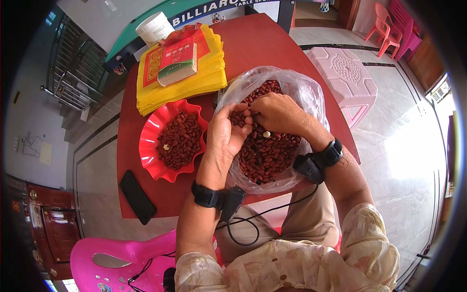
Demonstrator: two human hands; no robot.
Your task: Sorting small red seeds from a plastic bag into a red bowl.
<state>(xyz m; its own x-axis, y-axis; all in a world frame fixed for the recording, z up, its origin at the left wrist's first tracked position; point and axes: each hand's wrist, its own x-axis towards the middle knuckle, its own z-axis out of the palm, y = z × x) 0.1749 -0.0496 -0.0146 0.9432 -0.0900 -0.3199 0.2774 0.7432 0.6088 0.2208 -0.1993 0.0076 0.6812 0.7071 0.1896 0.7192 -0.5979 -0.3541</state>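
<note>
A clear plastic bag point(308, 91) of dark red kidney beans point(268, 157) lies open on the table before me. My left hand point(223, 133) is cupped palm up over its left side, with a few beans point(238, 119) showing inside the curled fingers. Bent fingers of my right hand point(279, 111) meet the left fingertips above the bag; whatever they may pinch is hidden. On the beans below sits a small pale round piece point(266, 134). Left of the bag stands a red wavy-rimmed bowl point(147, 146), partly filled with beans point(180, 137) and one pale piece point(166, 147).
Behind the bowl, a thick book point(178, 60) rests on stacked yellow paper point(204, 82), near a white tub point(155, 27). A black phone point(138, 197) lies at the left edge of the red table point(251, 40). Pink plastic stool point(343, 73) at right; pink chair point(120, 252) at lower left.
</note>
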